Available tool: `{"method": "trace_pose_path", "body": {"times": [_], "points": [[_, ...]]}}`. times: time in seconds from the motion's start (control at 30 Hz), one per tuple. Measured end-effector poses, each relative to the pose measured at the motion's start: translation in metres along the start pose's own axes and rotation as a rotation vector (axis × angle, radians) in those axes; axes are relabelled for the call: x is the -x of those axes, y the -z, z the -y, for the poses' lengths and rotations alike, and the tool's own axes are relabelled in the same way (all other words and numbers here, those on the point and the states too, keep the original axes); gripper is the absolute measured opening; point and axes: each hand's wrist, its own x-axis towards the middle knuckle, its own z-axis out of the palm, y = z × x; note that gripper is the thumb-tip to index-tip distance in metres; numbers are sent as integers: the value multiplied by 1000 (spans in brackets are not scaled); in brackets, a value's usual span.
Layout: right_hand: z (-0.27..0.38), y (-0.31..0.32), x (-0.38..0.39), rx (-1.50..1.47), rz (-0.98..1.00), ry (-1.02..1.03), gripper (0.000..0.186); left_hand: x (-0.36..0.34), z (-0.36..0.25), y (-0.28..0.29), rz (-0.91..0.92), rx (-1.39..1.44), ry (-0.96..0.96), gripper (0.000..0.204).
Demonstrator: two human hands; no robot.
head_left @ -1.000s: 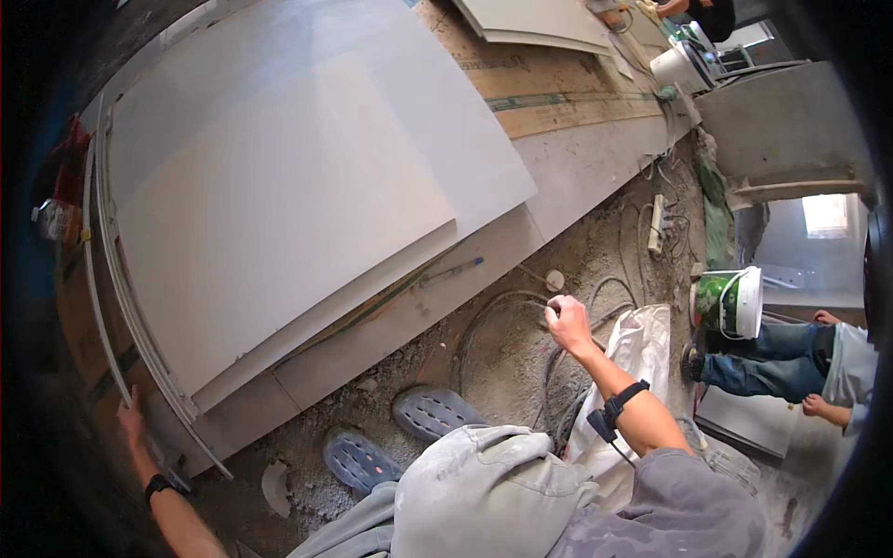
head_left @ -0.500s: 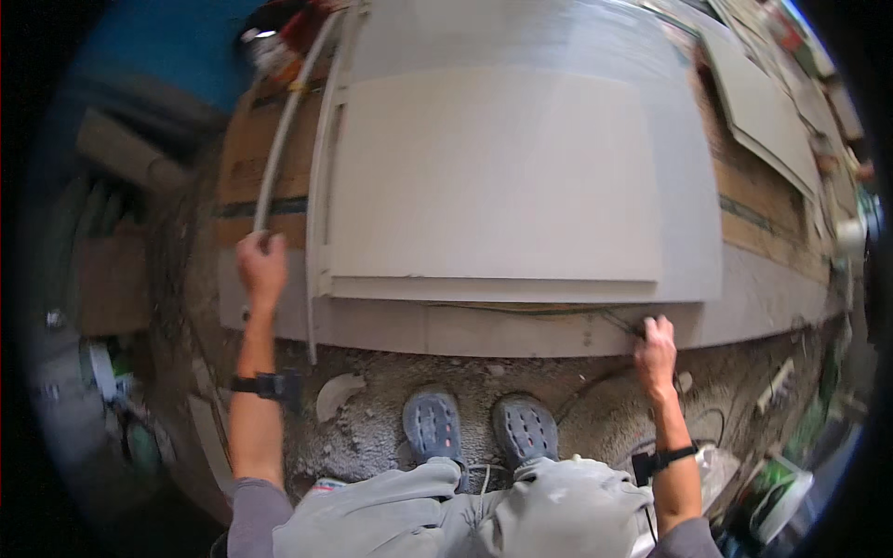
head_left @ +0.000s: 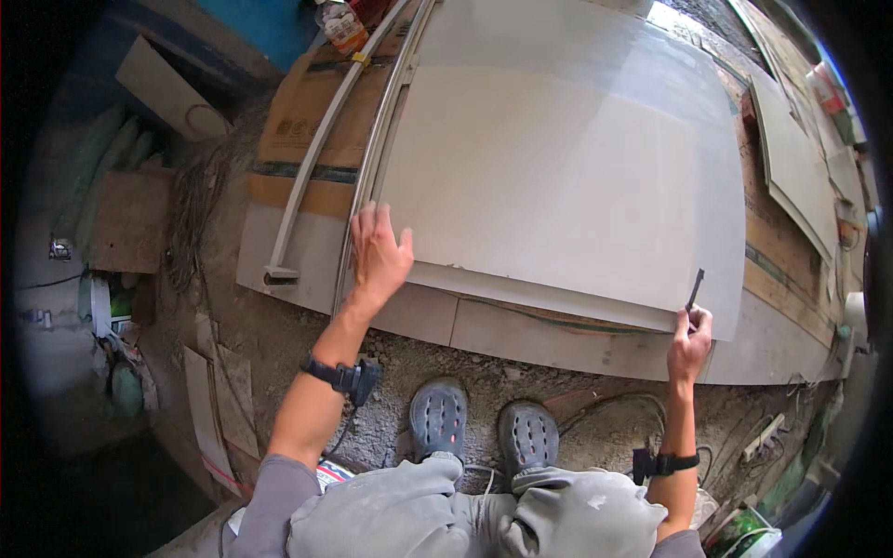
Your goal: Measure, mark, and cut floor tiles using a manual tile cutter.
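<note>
A pale rectangular panel (head_left: 549, 186) lies on top of a larger pale panel (head_left: 721, 177). Along their left side runs a shiny metal rail (head_left: 383, 130). My left hand (head_left: 379, 256), fingers apart and gripping nothing, is over the rail and the upper panel's near left corner; I cannot tell if it touches them. Between the fingers of my right hand (head_left: 690, 346) is a thin dark pencil-like stick (head_left: 697, 286), pointing up over the upper panel's near right corner. A long pale bar (head_left: 321, 139) with a foot at its near end lies left of the rail.
The panels lie on brown cardboard (head_left: 302, 121) over a pale-topped platform (head_left: 409, 312). More panels (head_left: 795, 172) lie at the right. A bottle (head_left: 341, 26) stands at the far left. Cables (head_left: 191, 223) and board offcuts (head_left: 209, 409) lie on the dusty ground.
My left hand has let go of the pale bar and moved right to the panel corner. My right hand has shifted right, and the dark stick now shows upright in it. The view has turned.
</note>
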Motion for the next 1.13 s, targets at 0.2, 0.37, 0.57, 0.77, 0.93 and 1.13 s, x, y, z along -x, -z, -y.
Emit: {"method": "trace_pose_path", "body": {"times": [0.2, 0.37, 0.57, 0.77, 0.93, 1.13], "points": [[-5, -5, -17, -36, 0, -81, 23, -37, 2, -7, 81, -41, 128, 41], [-23, 1, -33, -32, -38, -106, 24, -21, -17, -8, 102, -27, 137, 37], [-41, 13, -36, -43, -18, -124, 23, 13, -21, 7, 144, 23, 138, 45], [-36, 41, 10, -244, -9, -234, 16, 65, -9, 27, 101, 301, 352, 41], [-28, 34, 76, -486, 187, -415, 14, 85, 15, 31, 382, 1417, 1273, 34], [-30, 35, 98, -542, 297, -603, 14, 81, 11, 5, 174, 1549, 1443, 33]]}}
